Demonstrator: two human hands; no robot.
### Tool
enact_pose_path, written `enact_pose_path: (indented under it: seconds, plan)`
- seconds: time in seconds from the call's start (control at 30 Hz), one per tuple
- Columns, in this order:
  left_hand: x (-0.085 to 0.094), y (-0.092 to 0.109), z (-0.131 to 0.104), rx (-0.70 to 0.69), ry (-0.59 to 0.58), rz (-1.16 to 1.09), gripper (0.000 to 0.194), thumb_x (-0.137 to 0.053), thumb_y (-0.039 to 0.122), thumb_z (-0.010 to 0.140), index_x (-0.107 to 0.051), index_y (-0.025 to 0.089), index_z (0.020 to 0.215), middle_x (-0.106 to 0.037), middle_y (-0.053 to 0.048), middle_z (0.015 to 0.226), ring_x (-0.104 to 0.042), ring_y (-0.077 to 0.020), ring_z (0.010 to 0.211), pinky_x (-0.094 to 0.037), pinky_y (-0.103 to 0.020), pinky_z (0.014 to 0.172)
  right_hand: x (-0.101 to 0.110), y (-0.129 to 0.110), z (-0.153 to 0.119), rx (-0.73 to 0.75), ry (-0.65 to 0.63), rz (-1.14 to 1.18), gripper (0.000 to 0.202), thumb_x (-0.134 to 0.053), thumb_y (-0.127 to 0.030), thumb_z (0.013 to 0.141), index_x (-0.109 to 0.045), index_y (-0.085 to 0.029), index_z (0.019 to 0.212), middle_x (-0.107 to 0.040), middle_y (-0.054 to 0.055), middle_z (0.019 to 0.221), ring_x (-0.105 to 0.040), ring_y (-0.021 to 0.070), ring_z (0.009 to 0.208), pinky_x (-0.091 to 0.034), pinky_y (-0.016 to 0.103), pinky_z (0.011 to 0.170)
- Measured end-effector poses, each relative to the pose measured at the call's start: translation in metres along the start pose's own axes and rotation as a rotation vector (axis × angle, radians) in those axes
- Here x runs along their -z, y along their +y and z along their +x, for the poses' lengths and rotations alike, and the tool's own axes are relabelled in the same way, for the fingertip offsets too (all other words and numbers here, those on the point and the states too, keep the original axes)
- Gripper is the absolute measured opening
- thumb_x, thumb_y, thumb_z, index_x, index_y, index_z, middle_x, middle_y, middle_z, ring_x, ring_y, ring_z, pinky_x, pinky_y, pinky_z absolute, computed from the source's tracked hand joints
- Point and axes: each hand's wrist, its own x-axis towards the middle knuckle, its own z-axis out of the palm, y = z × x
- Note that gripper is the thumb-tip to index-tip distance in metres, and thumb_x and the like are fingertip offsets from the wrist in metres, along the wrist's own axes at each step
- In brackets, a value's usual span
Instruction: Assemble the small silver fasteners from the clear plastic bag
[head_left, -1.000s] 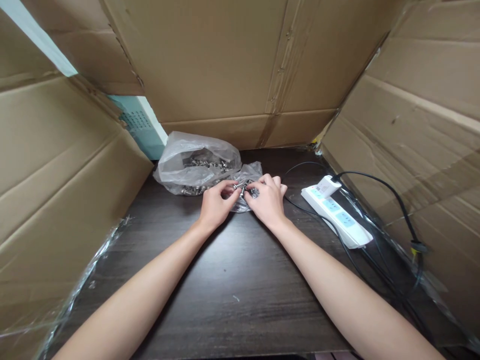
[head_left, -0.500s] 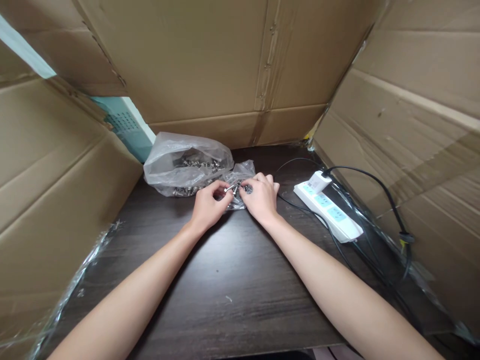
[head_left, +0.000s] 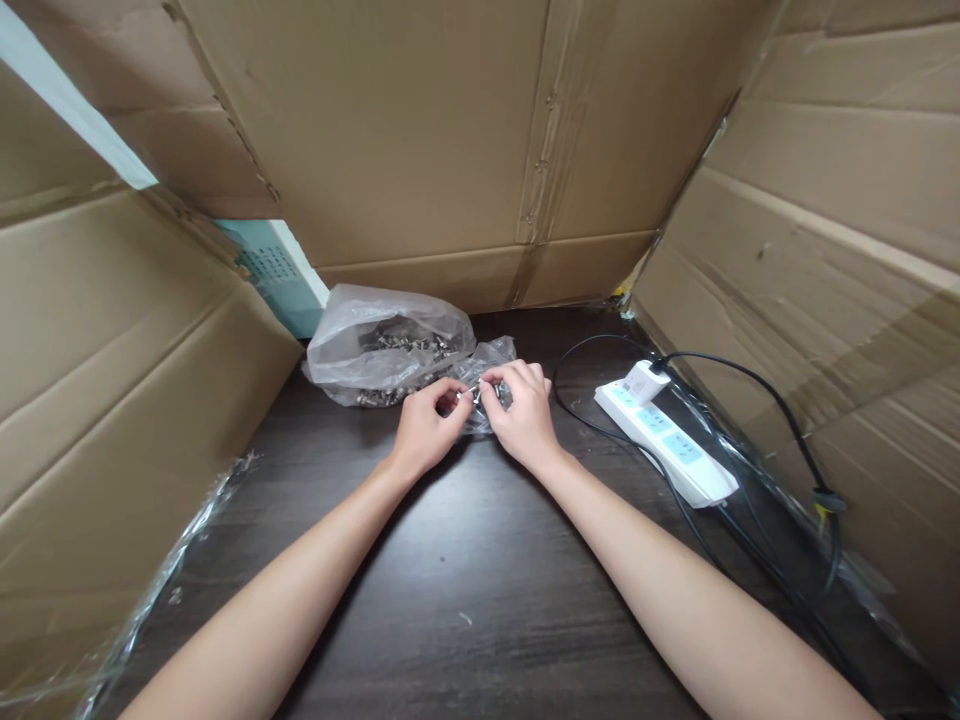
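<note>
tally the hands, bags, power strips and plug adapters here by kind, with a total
Bare hands (left hand, right hand): 2
Translucent plastic bags (large bag, small bag): 2
Long white plastic power strip: 1
Boxy white plug adapter: 1
Total: 6
Small silvery metal pieces are too many and too tiny to count, so left out.

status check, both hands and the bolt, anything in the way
Left hand pinching small bolt; right hand near its other end, hold unclear. Smaller bag beneath. Power strip off right, clear of both hands.
</note>
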Motion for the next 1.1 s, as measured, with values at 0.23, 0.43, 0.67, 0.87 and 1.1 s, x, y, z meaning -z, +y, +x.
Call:
enact_pose_path:
  seconds: [0.23, 0.43, 0.67, 0.87, 1.1]
  plan:
    - [0.0003, 0.0004, -0.0005, -0.006, -0.006, -0.016, 0.022, -0.059, 0.037, 0.090, -0.071, 0.018, 0.089, -0.069, -0.001, 0.073, -0.061, -0.0154, 0.065, -0.047, -0.025, 0.065, 0.0009, -0.0002, 0.0012, 0.007, -0.022, 0.118, 0.008, -0.064, -0.025, 0.092, -0.071, -0.024, 0.089, -0.079, 0.002, 0.096, -0.067, 0.0228, 0.098, -0.043, 0.039, 0.092]
    - [0.0002, -0.0011, 0.0000, -0.011, -0.014, -0.009, 0.023, -0.060, 0.038, 0.091, -0.071, 0.018, 0.090, -0.069, -0.001, 0.073, -0.061, -0.0160, 0.065, -0.048, -0.025, 0.065, 0.0013, 0.0017, 0.0016, -0.016, -0.017, 0.224, 0.009, -0.065, -0.027, 0.091, -0.073, -0.025, 0.086, -0.079, 0.002, 0.091, -0.071, 0.0212, 0.089, -0.050, 0.037, 0.089]
    - [0.0002, -0.0014, -0.0004, -0.019, -0.036, -0.017, 0.023, -0.059, 0.038, 0.092, -0.071, 0.018, 0.092, -0.071, -0.002, 0.077, -0.062, -0.0161, 0.067, -0.047, -0.026, 0.066, 0.0012, 0.0024, 0.0024, 0.044, -0.036, 0.335, 0.014, -0.064, -0.023, 0.091, -0.077, -0.024, 0.097, -0.079, 0.004, 0.099, -0.073, 0.0202, 0.090, -0.055, 0.036, 0.090]
    - [0.0006, -0.0018, -0.0002, -0.017, -0.037, -0.009, 0.023, -0.059, 0.037, 0.092, -0.072, 0.018, 0.092, -0.070, -0.001, 0.075, -0.061, -0.0161, 0.065, -0.047, -0.026, 0.064, 0.0010, 0.0039, 0.0019, 0.046, -0.067, 0.402, 0.019, -0.063, -0.020, 0.091, -0.079, -0.025, 0.099, -0.079, 0.005, 0.103, -0.073, 0.0198, 0.095, -0.057, 0.035, 0.091]
    - [0.0019, -0.0014, 0.0000, -0.076, -0.049, 0.045, 0.020, -0.057, 0.032, 0.095, -0.071, 0.018, 0.095, -0.071, -0.001, 0.077, -0.060, -0.0153, 0.065, -0.046, -0.025, 0.065, 0.0015, 0.0035, 0.0021, 0.053, -0.070, 0.443, 0.017, -0.064, -0.023, 0.091, -0.079, -0.023, 0.097, -0.077, 0.005, 0.097, -0.072, 0.0193, 0.091, -0.057, 0.034, 0.086]
